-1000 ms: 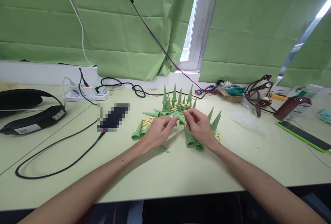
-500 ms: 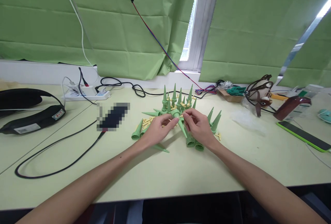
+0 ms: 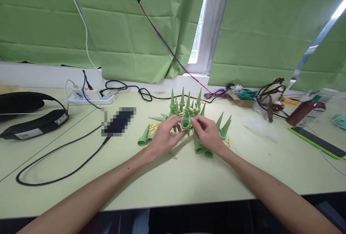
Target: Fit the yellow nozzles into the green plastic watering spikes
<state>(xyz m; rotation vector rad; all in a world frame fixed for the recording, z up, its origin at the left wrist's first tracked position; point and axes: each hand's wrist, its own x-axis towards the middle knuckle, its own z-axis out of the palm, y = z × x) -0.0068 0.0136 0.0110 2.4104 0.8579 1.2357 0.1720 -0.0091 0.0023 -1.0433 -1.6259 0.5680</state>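
My left hand is closed around a green watering spike, thumb and fingers on its collar. The spike's round open end faces me. My right hand is pinched at the spike's right side, on what looks like a small yellow valve, mostly hidden by the fingers. Behind the hands, several green spikes stand upright with yellow valves on them. Loose yellow T-shaped valves lie left of my left hand. Two spikes lie with open ends toward me below my right hand.
A black cable loops over the left of the table, near a pixelated dark device. A power strip lies at the back left. On the right are a phone with a green edge, a brown bottle and a cardboard box.
The held spike has been turned: its tip pointed down toward me before, and now its open end faces me. Both hands stay nearly in place.
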